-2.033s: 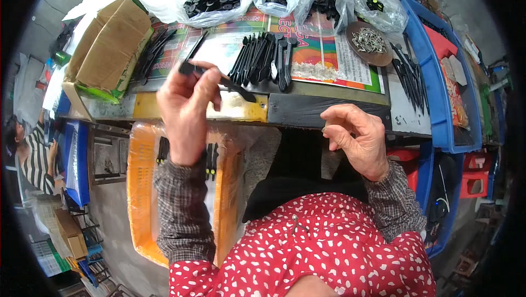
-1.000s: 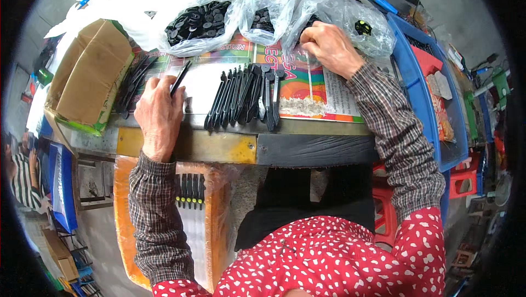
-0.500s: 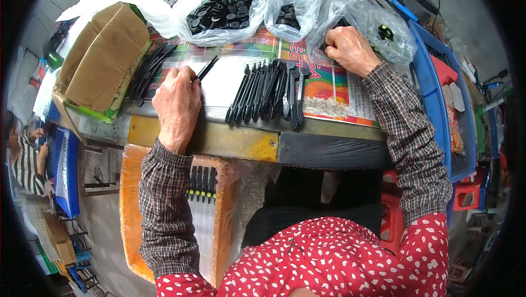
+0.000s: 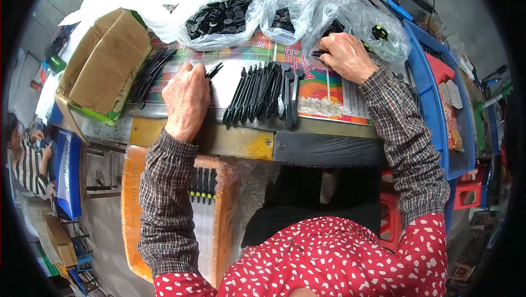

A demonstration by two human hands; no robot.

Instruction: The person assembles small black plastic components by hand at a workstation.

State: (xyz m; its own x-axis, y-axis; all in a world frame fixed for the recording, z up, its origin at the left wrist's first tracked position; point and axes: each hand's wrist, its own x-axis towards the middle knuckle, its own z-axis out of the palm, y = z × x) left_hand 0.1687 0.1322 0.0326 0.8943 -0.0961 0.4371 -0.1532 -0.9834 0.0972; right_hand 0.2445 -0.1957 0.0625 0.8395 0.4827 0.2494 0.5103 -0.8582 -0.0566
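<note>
My left hand (image 4: 187,98) is closed round a slim black plastic piece (image 4: 215,70), whose tip sticks out past the fingers over a white sheet (image 4: 226,81). My right hand (image 4: 347,56) is pinched at the mouth of a clear plastic bag (image 4: 314,34), with a small dark part (image 4: 319,53) showing at its fingertips. Between my hands lies a row of long black plastic pieces (image 4: 257,93), side by side near the table edge. More thin black pieces (image 4: 152,72) lie in a loose heap left of my left hand.
At the back, a clear bag holds black round parts (image 4: 219,17); another bag holds small black parts (image 4: 283,19). A cardboard box (image 4: 98,61) stands left, a blue crate (image 4: 438,94) right. Below the table edge sits an orange-sided box (image 4: 218,226). Far left, another person (image 4: 32,160) sits.
My right hand has drawn back slightly from the bag, and a small dark part now shows at its fingertips. My left hand has shifted a little right, still holding the black piece.
</note>
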